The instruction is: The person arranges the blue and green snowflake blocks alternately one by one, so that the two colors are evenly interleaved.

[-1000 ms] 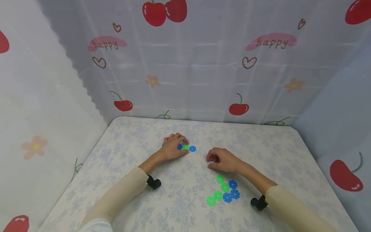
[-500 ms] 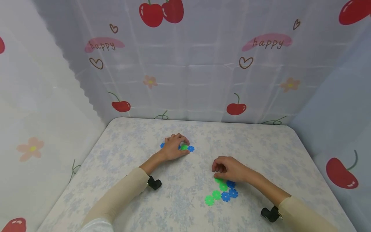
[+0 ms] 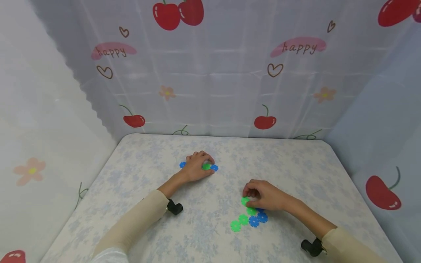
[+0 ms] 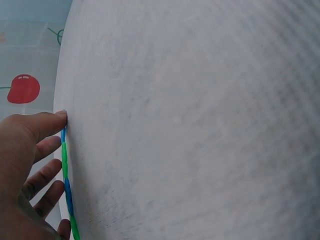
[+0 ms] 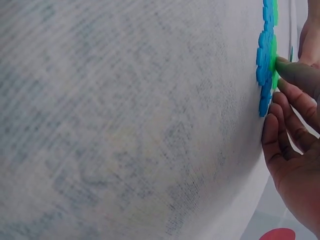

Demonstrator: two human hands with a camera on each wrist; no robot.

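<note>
Down comes the right hand (image 3: 264, 194), out over the counter (image 3: 296, 160) beyond the near cluster a second ago and now right at it, thumb and index at the upper green disc (image 3: 243, 201); they bracket it, though whether they truly pinch it I can't tell. Just beside it, partly under the hand, sits the next green disc (image 3: 251, 211), then two more on a slant, with blue discs (image 3: 262, 217) alongside. Risk here: these flower-shaped pieces lie flat and close together, so a careless fingertip could drag a neighbour along or slip off a thin edge. Across we go to the left hand (image 3: 197, 168), fingers loosely bent and spread, thumb and index apart around the row of blue and green discs (image 3: 206, 166) farther back, seemingly touching it in the left wrist view. One blue disc (image 3: 182, 165) peeks out past the hand's other side, the middle stretch covered. Should that hand shift or press unevenly, the row could skew; how firmly its pieces join, I can't say. Behind it all hangs the cherry-printed curtain (image 3: 223, 109).
</note>
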